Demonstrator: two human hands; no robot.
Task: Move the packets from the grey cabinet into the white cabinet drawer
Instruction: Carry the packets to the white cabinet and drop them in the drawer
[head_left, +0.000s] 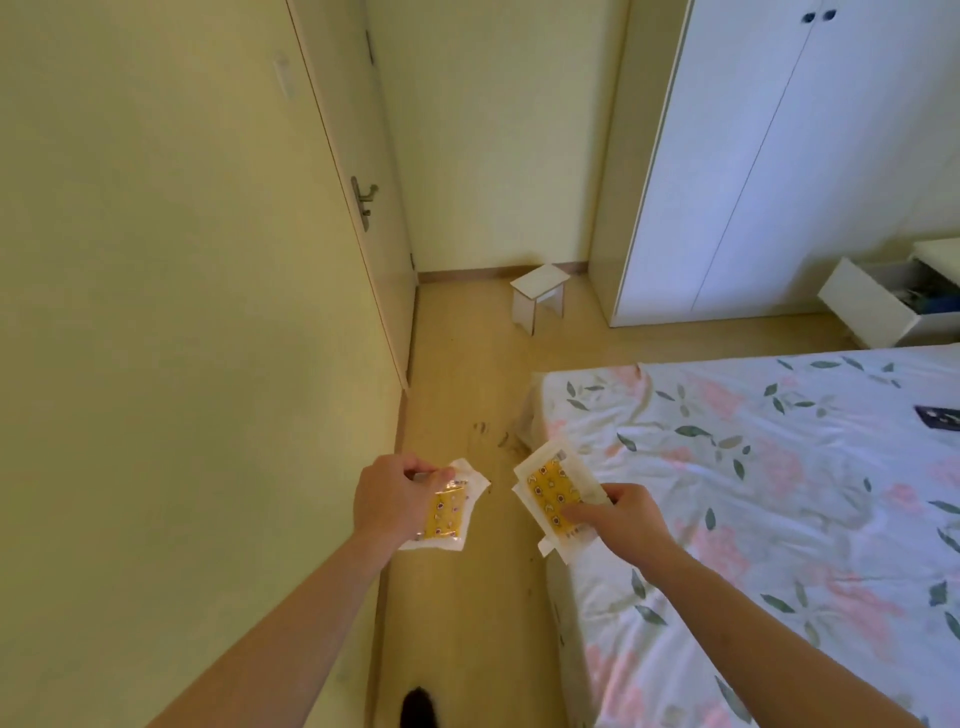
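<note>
Yellow walls flank the wooden floor. Your left hand (387, 499) pinches one white-edged yellow packet (447, 512); your right hand (621, 514) grips a stack of the same packets (553, 491). Delivery remains: the open white cabinet drawer (878, 306) stands well apart, far right.

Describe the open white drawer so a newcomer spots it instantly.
Start at the tall white wardrobe against the far wall. Low at its right, beyond the floral bed, the open white drawer juts out with items inside, unlike the small white stool, which stands alone left of the wardrobe.
</note>
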